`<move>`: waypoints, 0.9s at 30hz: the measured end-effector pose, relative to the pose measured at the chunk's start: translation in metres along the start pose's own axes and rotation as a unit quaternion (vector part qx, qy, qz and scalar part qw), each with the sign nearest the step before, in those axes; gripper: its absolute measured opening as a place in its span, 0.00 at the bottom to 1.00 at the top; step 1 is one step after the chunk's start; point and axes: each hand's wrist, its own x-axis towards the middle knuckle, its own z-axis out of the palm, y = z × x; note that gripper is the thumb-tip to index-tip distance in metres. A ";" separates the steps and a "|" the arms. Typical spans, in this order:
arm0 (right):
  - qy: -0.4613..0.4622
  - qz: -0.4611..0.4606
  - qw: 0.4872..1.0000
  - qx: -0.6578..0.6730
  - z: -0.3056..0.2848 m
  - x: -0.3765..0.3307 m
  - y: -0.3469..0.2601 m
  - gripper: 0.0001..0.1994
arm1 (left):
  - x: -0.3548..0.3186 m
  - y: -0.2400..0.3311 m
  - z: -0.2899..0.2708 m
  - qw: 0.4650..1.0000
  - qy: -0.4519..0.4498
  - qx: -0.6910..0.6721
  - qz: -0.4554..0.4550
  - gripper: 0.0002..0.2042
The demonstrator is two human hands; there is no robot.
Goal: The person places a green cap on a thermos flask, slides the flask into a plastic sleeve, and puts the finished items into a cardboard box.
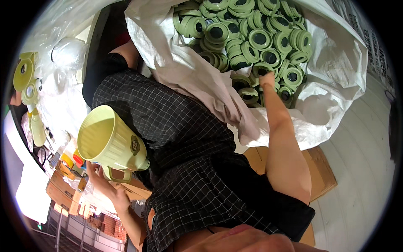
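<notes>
A pale yellow-green jug with a handle and a dark round emblem is tilted across my lap, its mouth toward the upper left. My left hand is at its handle side, fingers curled partly behind it and partly hidden. My right hand reaches into a large white woven sack, its fingers closed around the edge of a round green lid with a dark centre. Many similar green lids lie heaped around that hand, overlapping at various angles. The sack's rim folds outward beside my knee.
Clear plastic bags hang at the left, near yellow-green parts on a work surface. Cardboard boxes stand farther off at lower left. An opened cardboard box lies beneath my right arm, on a pale floor.
</notes>
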 end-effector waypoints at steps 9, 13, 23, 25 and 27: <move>-0.003 0.021 0.995 -0.101 0.004 0.010 -0.007 0.34 | -0.030 -0.010 0.027 0.991 0.055 -0.071 -0.099 0.26; 0.048 -0.143 0.988 0.027 -0.005 -0.057 -0.065 0.24 | -0.023 -0.023 0.032 0.988 0.090 -0.107 -0.064 0.27; -0.346 -0.355 0.703 0.511 -0.103 -0.279 -0.269 0.20 | -0.024 -0.060 0.032 0.957 0.144 -0.240 -0.081 0.24; 0.046 -0.577 0.748 0.323 -0.088 -0.329 -0.286 0.22 | -0.031 -0.073 0.035 0.955 0.140 -0.244 -0.090 0.24; 0.122 -0.612 0.715 0.315 -0.111 -0.348 -0.284 0.24 | -0.036 -0.077 0.036 0.949 0.156 -0.258 -0.088 0.24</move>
